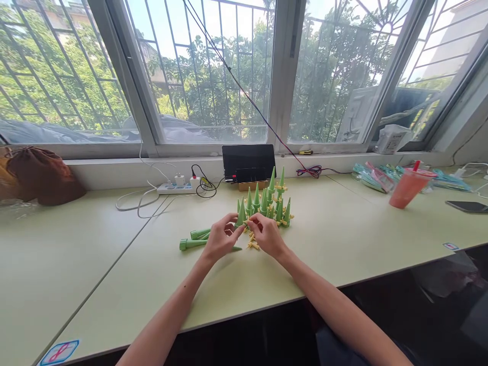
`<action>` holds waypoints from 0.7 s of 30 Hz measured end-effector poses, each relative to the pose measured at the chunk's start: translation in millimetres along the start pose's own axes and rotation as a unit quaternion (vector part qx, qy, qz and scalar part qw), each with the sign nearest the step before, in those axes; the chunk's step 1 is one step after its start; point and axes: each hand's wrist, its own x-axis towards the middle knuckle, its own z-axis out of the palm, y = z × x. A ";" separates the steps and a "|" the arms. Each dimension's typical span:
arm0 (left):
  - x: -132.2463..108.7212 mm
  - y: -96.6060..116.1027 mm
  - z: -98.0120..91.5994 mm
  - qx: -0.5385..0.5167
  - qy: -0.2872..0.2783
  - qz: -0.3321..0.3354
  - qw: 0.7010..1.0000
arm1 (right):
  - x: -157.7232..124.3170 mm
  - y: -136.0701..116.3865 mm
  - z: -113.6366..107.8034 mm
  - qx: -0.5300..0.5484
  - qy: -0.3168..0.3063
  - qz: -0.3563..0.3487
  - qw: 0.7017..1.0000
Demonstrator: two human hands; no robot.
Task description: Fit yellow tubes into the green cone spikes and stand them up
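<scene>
My left hand (222, 238) has its fingers curled round the base of an upright green watering spike (241, 215), partly hidden by the fingers. Beside that base, my right hand (267, 235) pinches a small yellow valve (246, 222) between thumb and forefinger; the fingers cover part of it. Several loose yellow valves (253, 245) lie on the table below the hands. Just behind, a cluster of green spikes (264, 202) stands point up, many with yellow valves at their sides. More green spikes (192, 244) lie flat to the left, partly under my left wrist.
A dark tablet (248, 157) leans at the windowsill behind the cluster. Left of it are a power strip (176, 188) and cables. To the right stand a red cup (409, 187), plastic packets (375, 177) and a phone (467, 206). A brown bag (46, 175) sits far left.
</scene>
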 end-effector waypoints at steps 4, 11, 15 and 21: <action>-0.7 0.2 0.3 -0.002 -0.001 0.002 1.000 | 0.0 2.2 0.5 0.006 0.000 -0.002 1.000; -1.3 0.6 0.8 -0.024 -0.011 -0.025 0.999 | -0.3 3.7 0.4 0.007 -0.007 -0.002 1.000; -1.7 -0.5 1.1 -0.039 -0.014 -0.027 0.999 | 0.0 3.3 0.0 0.001 -0.011 -0.001 1.000; -2.6 -1.3 1.4 -0.043 -0.015 -0.027 0.999 | 0.3 4.6 0.3 -0.026 -0.016 0.003 1.000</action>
